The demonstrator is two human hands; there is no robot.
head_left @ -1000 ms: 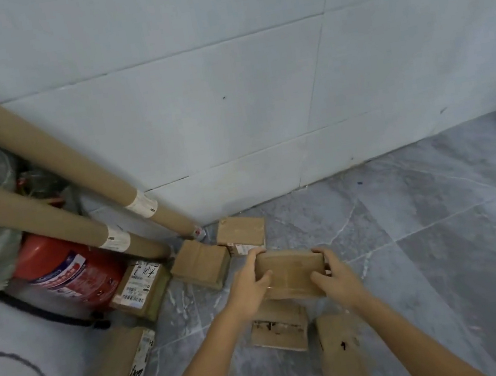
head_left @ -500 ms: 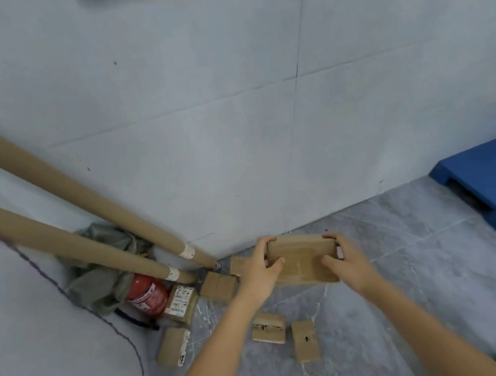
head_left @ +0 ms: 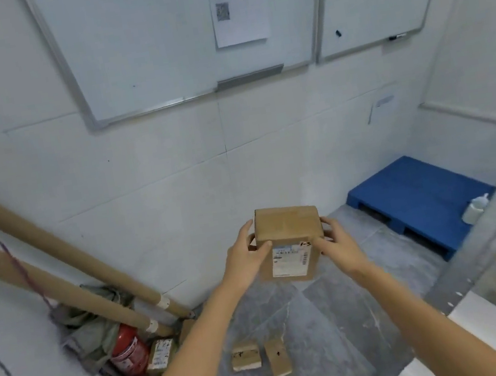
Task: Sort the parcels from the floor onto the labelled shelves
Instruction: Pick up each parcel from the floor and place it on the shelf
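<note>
Holding one brown box (head_left: 287, 240) up — left hand (head_left: 248, 257) and right hand (head_left: 338, 243) grip its sides, small boxes (head_left: 260, 356) far below.

parcel label (head_left: 291, 259) print too small, blurred

You are facing a grey marble-pattern floor (head_left: 337, 329). Two small cardboard parcels (head_left: 245, 355) lie on it side by side, just apart. A third labelled parcel (head_left: 161, 357) lies against a red fire extinguisher (head_left: 130, 352) near the wall. A blue pallet (head_left: 420, 196) occupies the right corner
</note>
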